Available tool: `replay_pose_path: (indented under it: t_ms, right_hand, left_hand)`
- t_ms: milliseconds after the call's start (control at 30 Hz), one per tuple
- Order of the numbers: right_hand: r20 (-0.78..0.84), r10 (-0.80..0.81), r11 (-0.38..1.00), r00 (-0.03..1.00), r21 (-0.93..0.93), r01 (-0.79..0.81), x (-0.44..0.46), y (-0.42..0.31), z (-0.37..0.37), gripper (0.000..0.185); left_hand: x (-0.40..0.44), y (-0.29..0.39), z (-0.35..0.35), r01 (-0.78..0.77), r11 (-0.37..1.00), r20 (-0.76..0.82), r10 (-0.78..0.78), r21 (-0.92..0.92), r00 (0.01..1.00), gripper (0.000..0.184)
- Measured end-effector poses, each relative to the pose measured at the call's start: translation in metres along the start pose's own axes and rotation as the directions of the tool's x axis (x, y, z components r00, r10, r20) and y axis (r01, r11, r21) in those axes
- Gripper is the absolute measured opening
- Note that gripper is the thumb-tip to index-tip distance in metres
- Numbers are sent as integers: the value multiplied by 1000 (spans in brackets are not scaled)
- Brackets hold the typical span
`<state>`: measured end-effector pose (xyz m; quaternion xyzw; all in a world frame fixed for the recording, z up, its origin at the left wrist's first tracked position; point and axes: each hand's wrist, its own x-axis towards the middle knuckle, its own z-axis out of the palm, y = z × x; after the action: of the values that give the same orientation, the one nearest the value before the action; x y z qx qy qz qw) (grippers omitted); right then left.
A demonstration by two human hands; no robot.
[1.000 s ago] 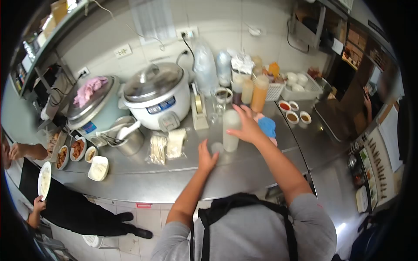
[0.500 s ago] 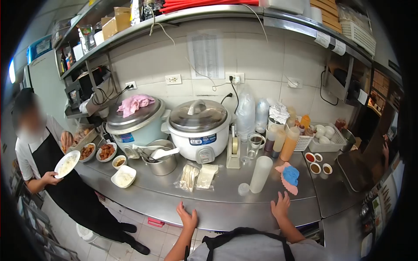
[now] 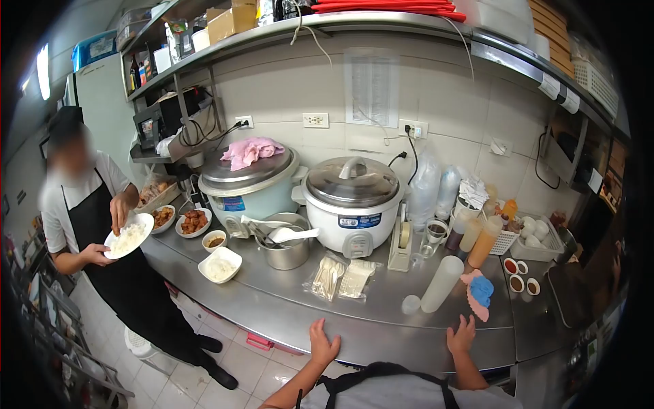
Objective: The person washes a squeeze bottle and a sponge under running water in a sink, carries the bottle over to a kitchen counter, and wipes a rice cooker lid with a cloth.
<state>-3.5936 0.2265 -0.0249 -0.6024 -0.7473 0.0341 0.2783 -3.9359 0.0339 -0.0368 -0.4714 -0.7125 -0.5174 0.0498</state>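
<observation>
My left hand [image 3: 325,341] rests at the front edge of the steel counter [image 3: 272,308], fingers apart and holding nothing. Packs of wooden cutlery [image 3: 328,277] lie beyond it. My right hand [image 3: 462,334] is also empty, its fingers spread, just in front of a blue and pink cloth [image 3: 481,292]. Between the two hands, farther back, stands a tall translucent bottle [image 3: 442,283]. A small round clear cap or cup [image 3: 411,304] is beside its base.
A co-worker [image 3: 116,225] at the left holds a plate of rice [image 3: 129,236]. A white rice cooker [image 3: 351,211], a metal pot with utensils [image 3: 286,253] and a bowl of rice [image 3: 220,264] stand on the counter. Sauce bottles [image 3: 485,240] and small sauce cups [image 3: 518,283] are at the right.
My view has swung left, so the counter appears farther right. The co-worker's free hand has come down to the rice on the plate. My hands remain empty near the counter edge.
</observation>
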Motion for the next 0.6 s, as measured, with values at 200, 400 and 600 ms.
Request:
replay_pose_path:
  t_ms: [200, 400, 600]
  right_hand:
    - [-4, 35, 999, 999, -22, -35, 0, -4, -1, 59]
    - [-30, 24, 999, 999, -45, -26, -2, -2, 4, 59]
    - [-13, 42, 998, 999, -37, -42, -3, -9, -4, 57]
  left_hand:
    - [2, 5, -4, -28, 999, 74, 29, -23, 997, 63]
    - [3, 0, -2, -55, 998, 107, 58, -25, 993, 59]
    - [3, 6, -5, -53, 999, 151, 53, 2, 987, 58]
